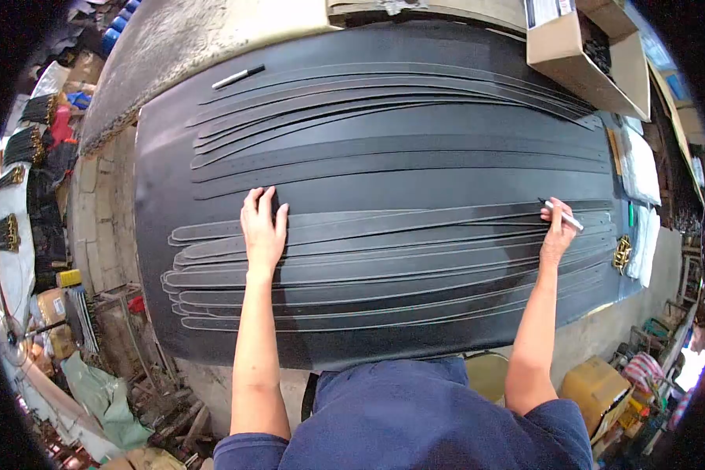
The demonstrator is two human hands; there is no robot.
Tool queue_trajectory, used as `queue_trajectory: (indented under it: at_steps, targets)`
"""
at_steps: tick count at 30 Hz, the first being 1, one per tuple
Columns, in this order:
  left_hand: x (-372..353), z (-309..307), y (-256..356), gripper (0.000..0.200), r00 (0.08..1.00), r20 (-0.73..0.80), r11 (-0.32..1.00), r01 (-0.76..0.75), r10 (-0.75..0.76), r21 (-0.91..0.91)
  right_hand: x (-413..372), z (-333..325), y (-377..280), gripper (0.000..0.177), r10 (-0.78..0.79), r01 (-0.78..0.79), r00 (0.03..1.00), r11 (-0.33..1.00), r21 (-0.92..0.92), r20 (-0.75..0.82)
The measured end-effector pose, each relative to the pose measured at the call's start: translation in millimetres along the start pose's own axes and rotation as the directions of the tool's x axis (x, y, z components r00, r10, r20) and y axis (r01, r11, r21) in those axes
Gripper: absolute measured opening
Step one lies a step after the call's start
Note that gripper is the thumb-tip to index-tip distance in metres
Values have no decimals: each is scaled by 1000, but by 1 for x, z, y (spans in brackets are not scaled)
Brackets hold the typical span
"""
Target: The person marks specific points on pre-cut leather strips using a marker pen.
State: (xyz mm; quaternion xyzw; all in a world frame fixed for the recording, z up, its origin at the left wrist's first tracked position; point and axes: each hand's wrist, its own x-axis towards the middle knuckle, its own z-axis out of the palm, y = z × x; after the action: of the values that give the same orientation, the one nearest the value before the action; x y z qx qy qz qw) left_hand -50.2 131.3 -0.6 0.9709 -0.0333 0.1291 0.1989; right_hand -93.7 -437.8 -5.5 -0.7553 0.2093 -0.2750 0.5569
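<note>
Long black strips (384,270) with rounded left ends lie side by side on a dark table (368,188). My left hand (264,229) rests near their left part, fingers spread, palm down, at the upper edge of the group. At the right end of these strips my right hand (556,227) holds a white marker (572,220), its dark tip pointing up and left over the top strip. Farther back lies a second group of black strips (329,90), with a few more between the groups.
Another marker (238,76) lies at the back left. An open cardboard box (552,51) stands at the back right. Along the right edge are clear plastic packs (641,168), a green object (630,213) and brass-coloured pieces (622,254).
</note>
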Motion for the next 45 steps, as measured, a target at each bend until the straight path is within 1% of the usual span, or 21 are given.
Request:
queue_trajectory:
  at_steps: [2,4,5,6,7,8,9,12,15,19,22,26,27,29,30,33,39,40,41,44,45]
  targets:
    - [-1,3,0,37,999,-34,1000,5,-5,-1,-2,3,-3,20,2,-2,1000,1000,-19,-6]
    - [2,-2,-4,33,1000,19,991,19,-16,-133,-5,18,-20,19,8,-9,999,999,-39,-37]
    - [4,-7,-10,32,999,44,982,31,-23,-188,-8,26,-30,19,36,-36,999,999,-9,-9]
    - [7,-9,-19,29,997,71,979,-18,33,-205,-16,40,-42,19,69,-69,997,997,30,27]
    - [10,-13,-18,30,998,35,984,-54,61,-168,-25,59,-47,19,103,-108,992,991,77,71]
    - [12,-15,-19,32,996,6,980,-83,85,-183,-31,75,-44,19,60,-69,990,995,72,124]
    - [12,-12,-21,36,990,-11,980,-144,143,-139,-41,97,-49,19,64,-83,984,991,108,168]
    - [23,3,-19,51,971,143,976,-175,192,-127,-77,155,-73,18,68,-123,954,977,173,290]
    - [45,24,-13,64,947,163,958,-255,275,-133,-114,209,-106,16,43,-131,896,977,170,442]
    - [66,40,-3,70,960,160,962,-202,232,-182,-135,241,-128,17,20,-130,845,977,170,534]
    - [64,46,2,63,964,187,974,-158,188,-163,-134,242,-131,16,20,-122,853,979,162,522]
    - [51,49,17,55,972,191,976,-102,140,-194,-130,234,-128,17,55,-139,911,974,178,409]
    - [47,50,19,55,970,198,981,-106,139,-164,-129,231,-126,17,54,-137,915,973,183,399]
    - [39,54,25,56,968,207,987,-120,140,-106,-127,225,-123,17,47,-129,925,972,194,376]
    - [37,51,28,63,966,222,988,-115,135,-99,-127,222,-123,17,60,-141,926,971,193,372]
    - [34,44,30,68,953,271,987,-107,137,-123,-128,211,-123,17,67,-133,931,978,162,360]
    - [32,48,34,74,965,227,983,-92,128,-162,-130,181,-108,18,54,-74,945,996,51,322]
    - [31,50,39,71,966,213,980,-110,145,-166,-131,177,-105,19,48,-55,955,998,14,293]
    - [30,53,45,67,966,159,969,-173,202,-176,-133,173,-104,19,36,-37,957,999,-1,287]
    - [26,59,68,59,922,191,915,-273,337,-297,-139,161,-95,19,-22,36,966,998,-50,257]
    - [25,63,75,58,919,185,909,-282,348,-308,-141,156,-98,20,8,10,961,998,-63,275]
